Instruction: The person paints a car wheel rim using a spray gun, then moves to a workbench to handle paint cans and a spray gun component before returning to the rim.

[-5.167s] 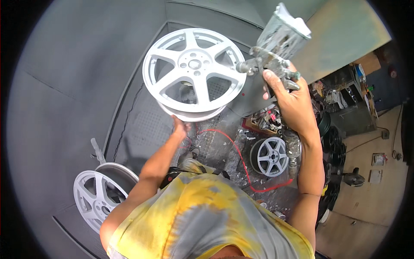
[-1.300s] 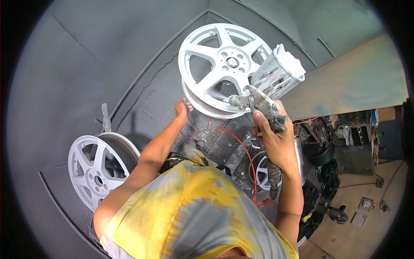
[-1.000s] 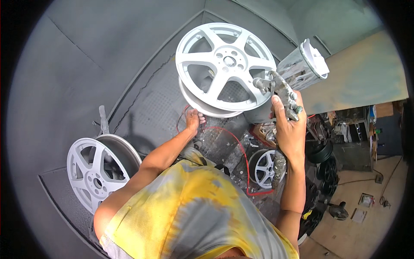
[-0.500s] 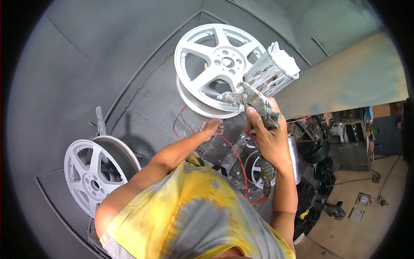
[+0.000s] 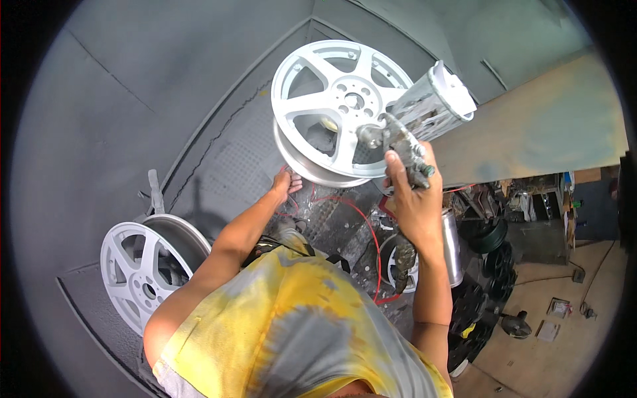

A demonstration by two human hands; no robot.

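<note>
My right hand [image 5: 418, 205] is wrapped round a paint-crusted spray gun [image 5: 398, 142], its nozzle pointing at a wheel rim. A white-smeared cup [image 5: 431, 99] sits on the gun. The white multi-spoke wheel rim [image 5: 348, 126] stands face up and tilted in front of me; the gun and cup overlap its right side. At the rim's lower left edge is my left hand [image 5: 287, 184], fingers apart and partly bent, holding nothing I can see. Whether the fingertips touch the barrel, I cannot tell. What supports the rim is hidden.
Another white wheel rim [image 5: 142, 278] leans at the left near a grey wall [image 5: 99, 119]. A red hose [image 5: 371, 232] crosses the floor below the gun. A tan panel [image 5: 544, 113] stands at the right, with clutter and dark rims [image 5: 478, 298] beyond my right arm.
The front rim has turned clockwise. My left hand has moved left along its lower edge. The spray gun has shifted slightly right, still in my right hand.
</note>
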